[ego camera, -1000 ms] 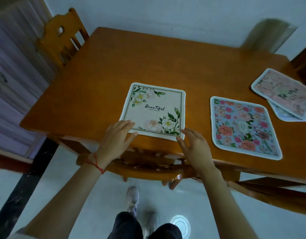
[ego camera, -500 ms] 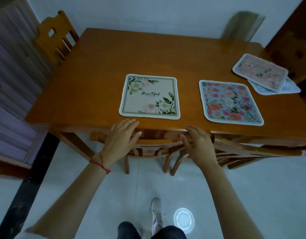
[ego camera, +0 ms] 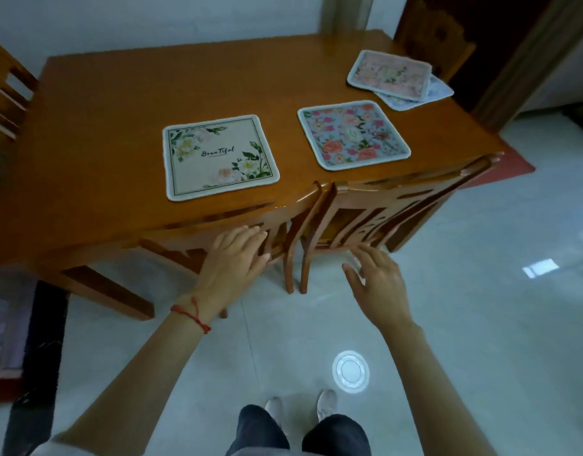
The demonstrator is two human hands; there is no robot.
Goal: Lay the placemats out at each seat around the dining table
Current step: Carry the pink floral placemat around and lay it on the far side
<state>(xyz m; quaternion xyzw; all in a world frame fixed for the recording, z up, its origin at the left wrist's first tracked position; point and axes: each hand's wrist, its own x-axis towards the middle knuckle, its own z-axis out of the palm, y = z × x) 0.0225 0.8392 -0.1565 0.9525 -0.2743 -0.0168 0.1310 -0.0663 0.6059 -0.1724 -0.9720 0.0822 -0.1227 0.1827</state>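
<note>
I see left hand (ego camera: pixel 232 258) spread flat, right hand (ego camera: pixel 379 278) spread, both empty below near table (ego camera: pixel 102 103) edge. Two mats laid: cream mat (ego camera: pixel 217 156), floral mat (ego camera: pixel 354 133). Stack (ego camera: pixel 392 74) far right.

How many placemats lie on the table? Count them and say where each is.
4: the cream "Beautiful" mat near the front edge, the blue floral mat beside it, the pink mat overlapping a pale mat at the far corner; others may hide beneath.

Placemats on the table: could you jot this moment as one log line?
laid: cream placemat, floral placemat | stacked: pink placemat | left hand, right hand: open, empty
</note>
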